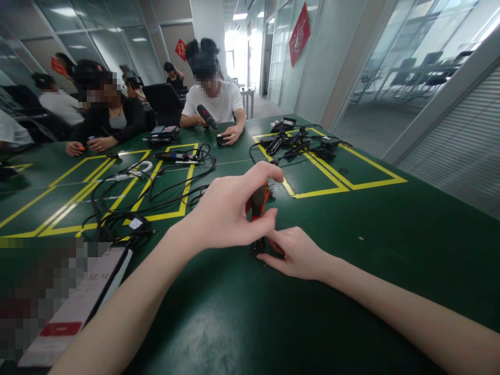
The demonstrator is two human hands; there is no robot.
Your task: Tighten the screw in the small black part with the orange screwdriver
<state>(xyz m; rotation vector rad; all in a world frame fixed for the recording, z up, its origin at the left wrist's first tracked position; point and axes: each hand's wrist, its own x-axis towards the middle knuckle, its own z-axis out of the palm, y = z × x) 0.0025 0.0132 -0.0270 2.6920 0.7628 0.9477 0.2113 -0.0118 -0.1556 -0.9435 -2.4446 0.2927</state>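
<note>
My left hand (pixel 230 208) is curled around an orange and black handle (pixel 258 202), which looks like a screwdriver standing upright. Its index finger arches over the top, and the thumb lies along the near side. Directly below, at the table surface, my right hand (pixel 295 252) pinches a small dark part (pixel 258 246) between thumb and fingers. The tool's lower end meets that part, but the contact point is mostly hidden by my fingers. What the dark part is, I cannot make out.
Black cables (pixel 128 208) lie tangled on the green table (pixel 371 291) to the left. More cables and black devices (pixel 297 140) sit at the back right. A phone-like screen (pixel 74 317) is at the lower left. Across the table, a person (pixel 213 104) holds a power drill (pixel 207 116).
</note>
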